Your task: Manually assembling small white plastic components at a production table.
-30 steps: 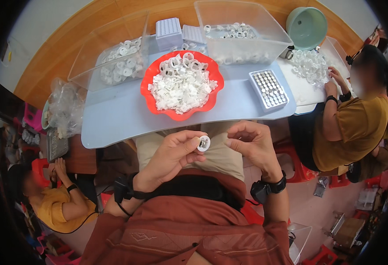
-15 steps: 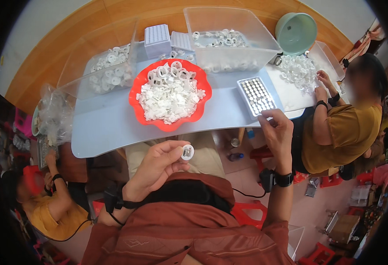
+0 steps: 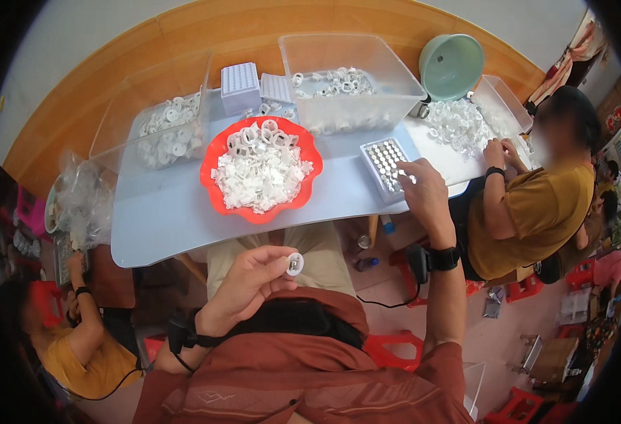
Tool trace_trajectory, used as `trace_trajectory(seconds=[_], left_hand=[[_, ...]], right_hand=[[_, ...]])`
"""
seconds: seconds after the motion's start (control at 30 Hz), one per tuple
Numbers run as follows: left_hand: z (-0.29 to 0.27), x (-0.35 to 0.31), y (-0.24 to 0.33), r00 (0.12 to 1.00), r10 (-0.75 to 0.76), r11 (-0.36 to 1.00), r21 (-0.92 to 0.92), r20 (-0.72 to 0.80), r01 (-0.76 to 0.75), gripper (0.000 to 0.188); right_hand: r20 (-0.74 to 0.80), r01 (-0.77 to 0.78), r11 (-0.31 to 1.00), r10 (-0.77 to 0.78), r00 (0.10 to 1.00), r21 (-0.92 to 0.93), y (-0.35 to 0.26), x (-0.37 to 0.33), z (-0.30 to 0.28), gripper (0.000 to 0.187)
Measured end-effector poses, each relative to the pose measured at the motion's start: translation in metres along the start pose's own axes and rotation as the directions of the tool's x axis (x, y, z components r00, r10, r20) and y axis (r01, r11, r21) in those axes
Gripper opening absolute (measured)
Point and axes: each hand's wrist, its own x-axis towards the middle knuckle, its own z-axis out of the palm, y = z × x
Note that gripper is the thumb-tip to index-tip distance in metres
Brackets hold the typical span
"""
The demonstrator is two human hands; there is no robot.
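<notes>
Between the thumb and fingers of my left hand (image 3: 257,277), in front of my waist, is a small round white plastic part (image 3: 295,263) with a metal piece in its middle. My right hand (image 3: 427,196) reaches to the right side of a white tray (image 3: 392,196) that holds rows of small round silver discs (image 3: 387,159). Its thumb and forefinger are curved and a little apart at the tray's edge, with nothing visible between them. A red wavy-rimmed bowl (image 3: 208,187) stands left of the tray, full of small white pieces, with several white ring-shaped parts at its back.
Clear plastic bins (image 3: 356,106) with white parts line the back of the blue-grey table (image 3: 158,219). Beside them are a lilac block of holes (image 3: 241,95) and a green basin (image 3: 453,67). A co-worker (image 3: 536,205) handles clear parts at the right; another person (image 3: 84,339) sits at the left.
The whole view has shifted a little. My right hand has moved slightly farther along the tray's right side. My left hand still holds the round white part.
</notes>
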Motion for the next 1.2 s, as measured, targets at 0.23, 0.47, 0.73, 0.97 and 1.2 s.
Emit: trace_trajectory(seconds=[0.23,0.47,0.73,0.97,1.2], left_hand=[[-0.004,0.005,0.002,1.000,-0.012,1.000,-0.011,-0.002,0.012,0.027],[-0.007,0.015,0.003,0.999,-0.038,0.999,0.006,0.009,0.038,0.026],[-0.012,0.026,0.009,0.999,-0.052,0.999,-0.015,0.005,0.053,0.025],[-0.019,0.025,0.009,0.997,-0.074,0.997,-0.026,0.013,0.074,0.024],[-0.026,0.025,0.017,0.998,-0.067,0.997,-0.025,0.003,0.067,0.024]], right_hand=[[-0.055,-0.066,0.998,0.066,0.996,0.000,0.035,0.000,-0.004,0.022],[0.029,-0.124,0.991,0.126,0.992,-0.046,0.033,0.008,0.001,0.020],[0.045,-0.171,0.983,0.174,0.984,-0.067,0.037,0.015,0.008,0.016],[0.014,-0.112,0.982,0.116,0.993,-0.154,0.031,0.014,0.012,0.014],[-0.088,-0.069,0.981,0.086,0.992,0.182,-0.005,-0.011,0.011,0.007]])
